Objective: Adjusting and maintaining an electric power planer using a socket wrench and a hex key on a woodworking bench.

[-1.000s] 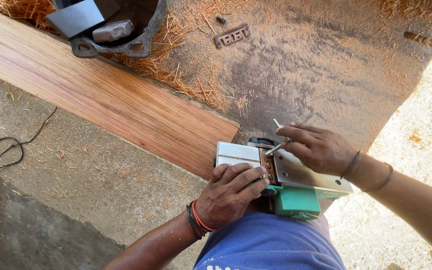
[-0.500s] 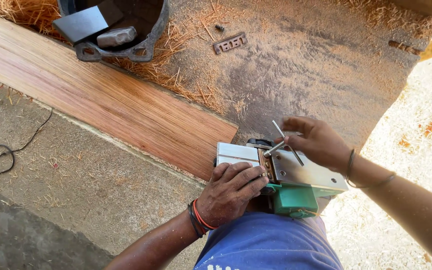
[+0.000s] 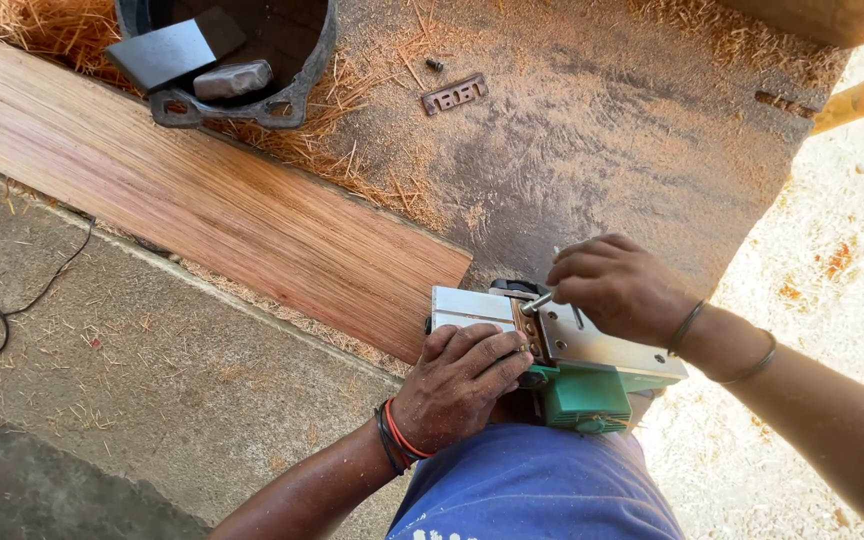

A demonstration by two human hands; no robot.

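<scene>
An upturned green electric planer [image 3: 562,345] lies crosswise against the lap, left hand [image 3: 457,385] clamped over its near edge, right hand [image 3: 617,285] pinching a small metal tool [image 3: 537,302] at its blade slot.

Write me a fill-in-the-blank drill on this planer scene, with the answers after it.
1. The electric planer lies upside down with its ____ sole plates facing up.
2. The right hand holds a small metal tool at the slot between the plates, while the ____ hand grips the planer's side.
3. The long wooden plank lies to the ____ of the planer in the picture.
4. The planer's body is ____ in colour.

Missing words: metal; left; left; green
</scene>
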